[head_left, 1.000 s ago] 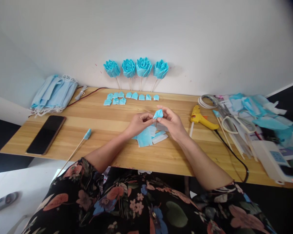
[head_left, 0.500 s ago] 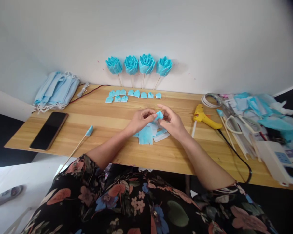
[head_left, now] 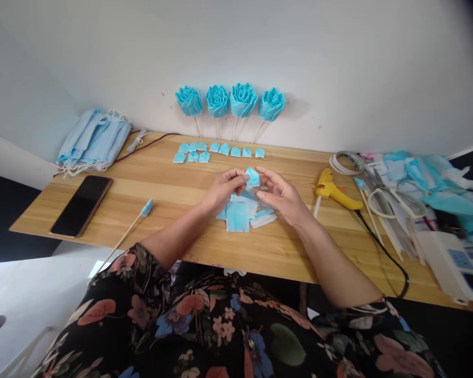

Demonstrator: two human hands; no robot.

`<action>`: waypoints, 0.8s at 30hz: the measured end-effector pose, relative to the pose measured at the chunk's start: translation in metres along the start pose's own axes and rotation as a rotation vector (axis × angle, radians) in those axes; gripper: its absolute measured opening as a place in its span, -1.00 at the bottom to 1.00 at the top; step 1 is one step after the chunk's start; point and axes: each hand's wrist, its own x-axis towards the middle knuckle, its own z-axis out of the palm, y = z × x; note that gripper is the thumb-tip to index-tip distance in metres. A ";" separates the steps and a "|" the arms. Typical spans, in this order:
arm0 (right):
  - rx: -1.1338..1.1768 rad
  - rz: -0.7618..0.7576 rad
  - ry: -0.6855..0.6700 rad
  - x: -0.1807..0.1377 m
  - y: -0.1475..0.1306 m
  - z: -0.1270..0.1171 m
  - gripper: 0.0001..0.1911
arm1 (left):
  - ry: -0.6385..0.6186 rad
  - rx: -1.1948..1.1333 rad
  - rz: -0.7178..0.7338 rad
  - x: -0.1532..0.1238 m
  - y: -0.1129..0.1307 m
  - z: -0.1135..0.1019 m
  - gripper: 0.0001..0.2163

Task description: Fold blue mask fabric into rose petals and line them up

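Observation:
My left hand pinches a small folded light-blue fabric piece above the wooden table. My right hand hovers just right of that piece with its fingers spread and loosely curled, holding nothing that I can see. Under both hands lies a small heap of cut blue and white fabric squares. Farther back, a row of several folded blue petals lies near the wall, and several finished blue fabric roses on sticks lean against it.
A stack of blue face masks and a black phone lie at the left. A stick with a blue tip rests near the front edge. A yellow glue gun with its black cord, scissors, sticks and fabric scraps crowd the right side.
The folded piece now sits in my left fingers alone; my right hand has let go and drawn slightly right, its fingers opening. The camera has tilted a little.

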 end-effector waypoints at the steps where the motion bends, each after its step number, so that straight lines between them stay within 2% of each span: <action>1: 0.001 0.006 -0.001 0.000 0.000 0.000 -0.35 | 0.006 -0.010 0.003 0.000 0.000 0.000 -0.77; 7: 0.010 0.025 0.085 0.002 0.002 0.000 -0.43 | -0.015 -0.004 0.014 0.001 -0.002 -0.001 -0.73; 13: 0.032 0.025 0.167 0.004 0.004 -0.001 -0.52 | -0.116 0.007 0.031 0.001 -0.006 -0.001 -0.69; 18: -0.006 0.002 0.175 0.003 0.002 -0.001 -0.53 | -0.134 0.036 0.022 0.000 -0.002 0.000 -0.61; 24: -0.054 -0.015 0.154 0.004 0.004 0.001 -0.52 | -0.162 0.215 0.068 -0.004 0.002 0.004 -0.68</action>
